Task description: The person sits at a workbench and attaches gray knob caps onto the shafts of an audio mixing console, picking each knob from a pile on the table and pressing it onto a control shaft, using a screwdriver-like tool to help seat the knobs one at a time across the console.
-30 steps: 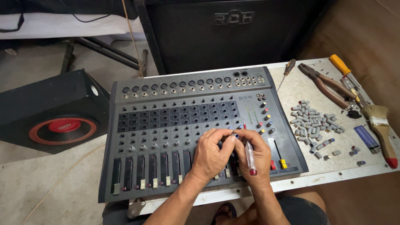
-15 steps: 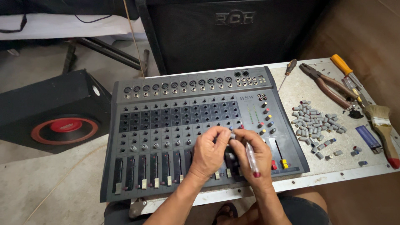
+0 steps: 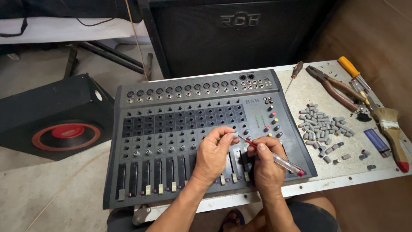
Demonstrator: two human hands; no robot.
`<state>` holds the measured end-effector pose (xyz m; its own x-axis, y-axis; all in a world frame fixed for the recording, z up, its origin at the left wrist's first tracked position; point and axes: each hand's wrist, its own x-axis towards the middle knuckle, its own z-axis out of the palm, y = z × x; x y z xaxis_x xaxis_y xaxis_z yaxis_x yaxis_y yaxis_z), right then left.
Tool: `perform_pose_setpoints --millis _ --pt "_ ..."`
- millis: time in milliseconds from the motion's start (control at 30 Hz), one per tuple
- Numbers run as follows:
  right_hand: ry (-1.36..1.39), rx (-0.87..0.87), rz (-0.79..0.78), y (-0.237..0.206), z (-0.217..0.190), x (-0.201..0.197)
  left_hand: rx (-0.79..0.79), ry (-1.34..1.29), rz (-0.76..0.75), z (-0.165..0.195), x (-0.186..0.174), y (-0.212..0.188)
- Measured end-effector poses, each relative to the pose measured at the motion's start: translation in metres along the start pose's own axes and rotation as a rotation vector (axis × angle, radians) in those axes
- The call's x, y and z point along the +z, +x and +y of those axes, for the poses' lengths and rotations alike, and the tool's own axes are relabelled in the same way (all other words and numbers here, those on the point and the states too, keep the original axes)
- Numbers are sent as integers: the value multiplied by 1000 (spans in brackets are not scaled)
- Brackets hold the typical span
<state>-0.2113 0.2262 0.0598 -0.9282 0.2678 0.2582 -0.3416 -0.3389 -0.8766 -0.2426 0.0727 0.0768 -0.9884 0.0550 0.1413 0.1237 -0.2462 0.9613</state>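
Screwdriver (image 3: pixel 274 158) slants tip up-left, handle down-right, gripped by right hand (image 3: pixel 265 165); left hand (image 3: pixel 213 154) pinches a mixer (image 3: pixel 171 129) knob. Surface (image 3: pixel 356 172) edge lies just beyond.

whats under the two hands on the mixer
Faders and knobs on the mixer panel. The left hand and right hand, holding a pen, cover some controls.
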Motion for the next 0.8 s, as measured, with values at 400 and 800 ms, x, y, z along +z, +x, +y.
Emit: perform_pose_setpoints --millis 400,800 --pt "-49 33 -16 3 -4 4 -68 32 -2 7 -4 1" --pt "-2 82 -44 7 -2 -3 -14 120 -7 3 -3 1"
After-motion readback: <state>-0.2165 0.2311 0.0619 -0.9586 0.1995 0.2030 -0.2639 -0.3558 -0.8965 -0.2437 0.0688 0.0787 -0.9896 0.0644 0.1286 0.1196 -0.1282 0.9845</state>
